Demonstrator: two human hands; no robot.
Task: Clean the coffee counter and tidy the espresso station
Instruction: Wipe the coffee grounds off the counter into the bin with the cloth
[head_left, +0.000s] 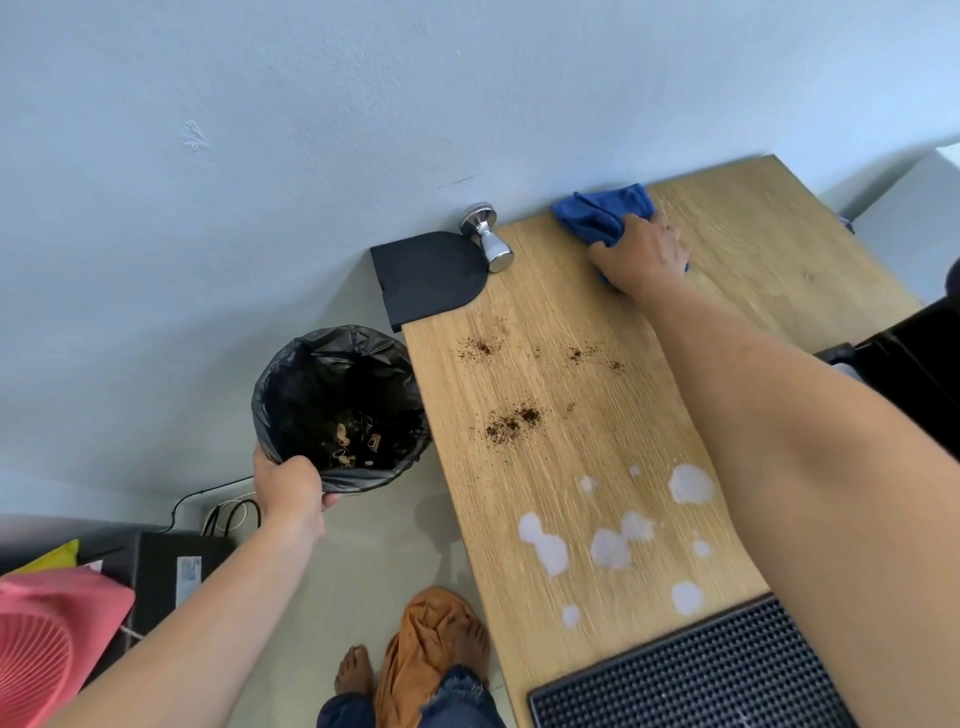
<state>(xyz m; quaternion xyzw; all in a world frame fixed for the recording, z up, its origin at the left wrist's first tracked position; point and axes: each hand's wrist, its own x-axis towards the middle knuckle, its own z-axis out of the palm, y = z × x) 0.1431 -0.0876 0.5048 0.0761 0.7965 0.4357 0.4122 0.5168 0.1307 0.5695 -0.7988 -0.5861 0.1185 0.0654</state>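
Note:
My right hand (643, 249) presses a blue cloth (602, 212) flat on the far part of the wooden counter (769, 228), next to the wall. My left hand (288, 488) grips the near rim of a small bin lined with a black bag (340, 405), held beside the counter's left edge. Brown coffee grounds (511, 421) lie scattered in three patches mid-counter. White milky puddles (613, 540) spread nearer to me. A chrome tamper (487, 236) lies on its side by a black tamping mat (428, 273) at the counter's far left corner.
A black ribbed drip mat (691, 680) sits at the counter's near edge. A dark machine (914, 358) stands at the right. On the floor are an orange cloth (431, 644) under my feet, a pink fan (47, 644), a black box (176, 566) and cables.

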